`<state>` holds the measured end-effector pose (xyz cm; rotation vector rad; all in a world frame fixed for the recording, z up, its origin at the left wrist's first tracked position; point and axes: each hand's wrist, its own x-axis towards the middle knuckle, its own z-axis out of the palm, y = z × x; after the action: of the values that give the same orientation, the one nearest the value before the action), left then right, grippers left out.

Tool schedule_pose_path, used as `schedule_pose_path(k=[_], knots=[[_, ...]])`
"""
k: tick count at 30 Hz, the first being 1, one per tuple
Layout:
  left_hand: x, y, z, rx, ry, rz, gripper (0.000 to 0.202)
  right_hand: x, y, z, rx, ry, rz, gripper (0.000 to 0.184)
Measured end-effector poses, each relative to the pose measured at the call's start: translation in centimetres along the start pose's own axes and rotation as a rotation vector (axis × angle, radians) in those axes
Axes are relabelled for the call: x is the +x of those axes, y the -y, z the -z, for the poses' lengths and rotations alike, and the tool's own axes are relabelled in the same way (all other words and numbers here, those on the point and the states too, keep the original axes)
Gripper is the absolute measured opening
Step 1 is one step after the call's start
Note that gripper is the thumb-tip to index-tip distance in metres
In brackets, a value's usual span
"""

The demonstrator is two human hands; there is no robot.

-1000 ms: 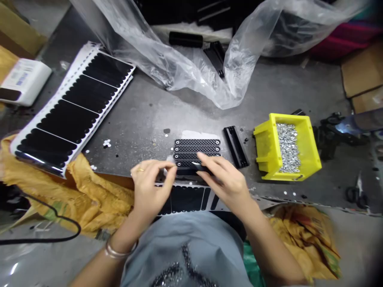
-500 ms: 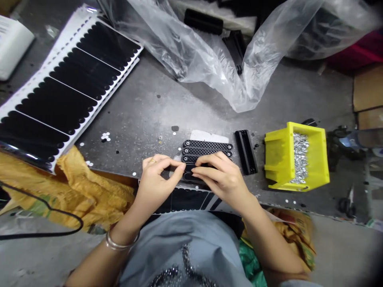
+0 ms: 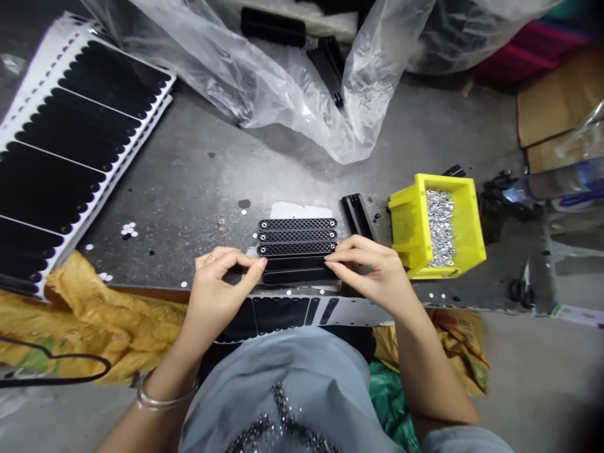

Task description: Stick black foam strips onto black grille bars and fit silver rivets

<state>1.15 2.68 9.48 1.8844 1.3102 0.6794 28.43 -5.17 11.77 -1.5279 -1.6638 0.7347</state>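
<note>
metal workbench (image 3: pixel 198 170) carrying black mesh strips (image 3: pixel 297 236), yellow bin (image 3: pixel 436 258), black sticker sheets (image 3: pixel 70 138)

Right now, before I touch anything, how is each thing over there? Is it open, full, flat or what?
left hand: fingertips at the left end of the smooth black strips
right hand: fingertips at their right end
smooth black strips: lying flat, apparently two
black mesh strips: three, flat, side by side
yellow plastic bin: open-topped, tilted
silver metal pieces: heaped inside the bin
clear plastic bag: crumpled
</note>
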Motion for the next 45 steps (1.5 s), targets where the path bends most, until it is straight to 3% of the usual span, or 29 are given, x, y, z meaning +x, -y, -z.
schedule_pose_path(k=[3, 5, 6, 7, 9, 11, 16, 20, 23, 26, 28, 31, 33, 35, 39, 42, 45], knots=[[-0.3, -0.7, 0.0, 0.089, -0.056, -0.072, 0.017, -1.1, 0.5, -0.1, -0.182, -0.130, 0.062, 0.016], [-1.0, -1.9, -0.4, 0.178, -0.157, -0.204, 0.010, -2.8, 1.3, 0.1, -0.312, -0.225, 0.035, 0.021], [-1.6, -2.7, -0.7, 0.202, -0.167, -0.294, 0.005, -3.9, 1.7, 0.2, -0.356, -0.213, -0.004, 0.023], [-2.2, -3.5, -1.2, 0.210, -0.134, -0.384, 0.007, -5.0, 2.1, 0.3, -0.385, -0.160, -0.040, 0.023], [-3.2, -5.0, -2.2, 0.210, 0.045, -0.518, 0.023, -7.1, 2.7, 0.7, -0.400, -0.015, -0.070, 0.020], [-3.8, -6.0, -3.1, 0.235, 0.212, -0.555, 0.035, -8.6, 3.0, 1.2, -0.350, 0.028, -0.042, 0.019], [-3.4, -6.6, -2.9, 0.168, 0.331, -0.501, 0.010, -9.4, 3.2, 1.6, -0.366, -0.129, 0.021, 0.026], [-3.1, -6.8, -2.2, 0.091, 0.332, -0.403, 0.021, -8.0, 3.5, -1.4, -0.339, -0.205, 0.184, 0.026], [-3.5, -7.0, -2.8, 0.088, 0.301, -0.334, 0.028, -7.2, 3.6, -3.6, -0.371, -0.220, 0.315, 0.032], [-4.2, -6.7, -3.9, 0.193, 0.225, -0.394, 0.032, -7.7, 3.6, -3.4, -0.366, -0.161, 0.370, 0.032], [-4.5, -6.1, -4.7, 0.267, 0.130, -0.478, 0.030, -8.4, 3.8, -1.6, -0.208, -0.059, 0.331, 0.027], [-4.5, -4.9, -5.3, 0.311, -0.023, -0.548, 0.025, -8.9, 4.3, 1.5, 0.202, 0.101, 0.153, 0.011], [-4.2, -4.4, -5.2, 0.268, -0.065, -0.523, 0.023, -8.4, 4.6, 2.4, 0.286, 0.103, 0.009, 0.014], [-4.0, -4.5, -4.8, 0.196, -0.052, -0.456, 0.024, -7.3, 4.9, 1.5, 0.136, 0.049, -0.043, 0.026], [-4.0, -5.6, -3.6, 0.122, -0.003, -0.353, 0.030, -5.5, 5.7, -3.0, -0.190, -0.072, 0.084, 0.032], [-4.3, -6.3, -3.3, 0.100, 0.022, -0.334, 0.032, -5.4, 6.5, -5.1, -0.128, -0.124, 0.061, 0.027], [-4.5, -6.2, -3.4, 0.069, 0.024, -0.364, 0.032, -6.1, 6.8, -5.0, 0.088, -0.066, -0.097, 0.017]])
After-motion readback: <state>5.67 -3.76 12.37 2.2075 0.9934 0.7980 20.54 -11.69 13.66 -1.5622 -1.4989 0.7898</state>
